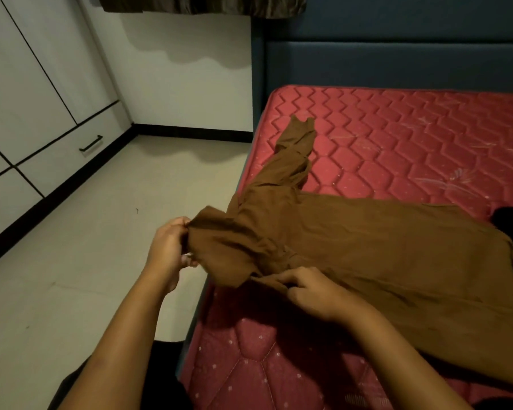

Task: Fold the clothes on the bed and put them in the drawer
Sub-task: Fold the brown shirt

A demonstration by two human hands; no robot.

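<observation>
Red quilted mattress (pixel 397 128) filled the right of our view, and on its near-left part lay the brown garment (pixel 367 247), its body spread flat toward the right and one sleeve (pixel 296 149) stretched toward the far headboard (pixel 397 63). The other end of the cloth was bunched and hung past the left edge of the bed, where our left hand (pixel 168 250) had its fingers curled round the gathered fabric. Our right hand (pixel 311 294) pinched the near edge of the garment between thumb and fingertips, low against the mattress. We judged that we were straightening the piece before the first fold, so the thing to do well was to draw the bunched part taut between both hands, shake out its creases and lay it flat on the body, edges matched, not dragging the whole garment off the side. The far sleeve would need bringing in too. A dark item (pixel 507 223), too cut off to identify, sat at the right edge just beside the cloth. Across the pale floor (pixel 101 232), well apart on the left, the drawer (pixel 57 161) with its black handle (pixel 91 143) was closed.
</observation>
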